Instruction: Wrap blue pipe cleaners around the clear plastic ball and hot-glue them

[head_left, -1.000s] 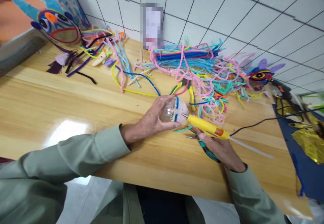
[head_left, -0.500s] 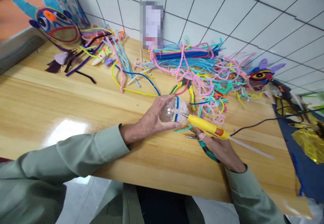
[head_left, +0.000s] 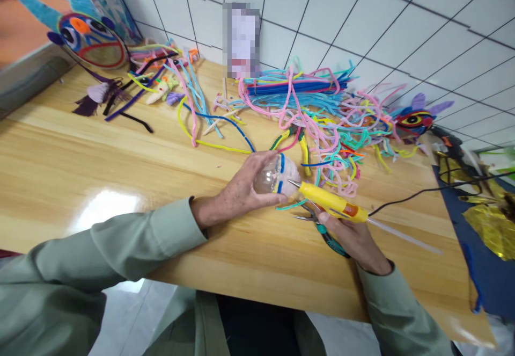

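A clear piece (head_left: 267, 180) is gripped by the left hand (head_left: 247, 185) over the desk (head_left: 249, 262); a glue gun (head_left: 326, 199) is held in the right hand (head_left: 349, 233), its nozzle (head_left: 294, 183) pointed at the piece's whitish end.

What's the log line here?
left hand: grips clear rounded piece | right hand: holds yellow glue gun | nozzle: at pale end, contact unclear

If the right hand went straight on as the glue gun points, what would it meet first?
Probably the pale end of the rounded clear piece in the left hand; depth unclear, the nozzle may touch it.
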Demonstrator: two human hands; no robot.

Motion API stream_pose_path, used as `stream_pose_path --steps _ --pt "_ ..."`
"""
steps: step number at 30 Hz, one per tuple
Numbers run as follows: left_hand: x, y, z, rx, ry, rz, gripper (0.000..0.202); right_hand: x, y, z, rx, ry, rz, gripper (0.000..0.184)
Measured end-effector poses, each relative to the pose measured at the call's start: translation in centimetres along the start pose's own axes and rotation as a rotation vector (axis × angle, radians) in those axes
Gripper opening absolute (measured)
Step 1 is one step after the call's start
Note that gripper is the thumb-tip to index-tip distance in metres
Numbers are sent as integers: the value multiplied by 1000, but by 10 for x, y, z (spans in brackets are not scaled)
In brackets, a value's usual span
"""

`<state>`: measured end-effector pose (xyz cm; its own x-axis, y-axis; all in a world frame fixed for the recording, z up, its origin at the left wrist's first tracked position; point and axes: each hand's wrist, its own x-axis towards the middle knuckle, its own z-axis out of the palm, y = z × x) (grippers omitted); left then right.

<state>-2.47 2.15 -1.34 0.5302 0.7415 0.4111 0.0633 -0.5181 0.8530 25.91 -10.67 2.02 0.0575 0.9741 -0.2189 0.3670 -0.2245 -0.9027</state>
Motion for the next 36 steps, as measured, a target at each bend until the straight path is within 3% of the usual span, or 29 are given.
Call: stream_pose_path --steps 23,36 --pt "0 -3 0 16 4 70 90 0 -1 2 -1 -48 13 52" --pt "-1 -3 1 15 17 32 91 2 -5 -2 35 -20 -2 46"
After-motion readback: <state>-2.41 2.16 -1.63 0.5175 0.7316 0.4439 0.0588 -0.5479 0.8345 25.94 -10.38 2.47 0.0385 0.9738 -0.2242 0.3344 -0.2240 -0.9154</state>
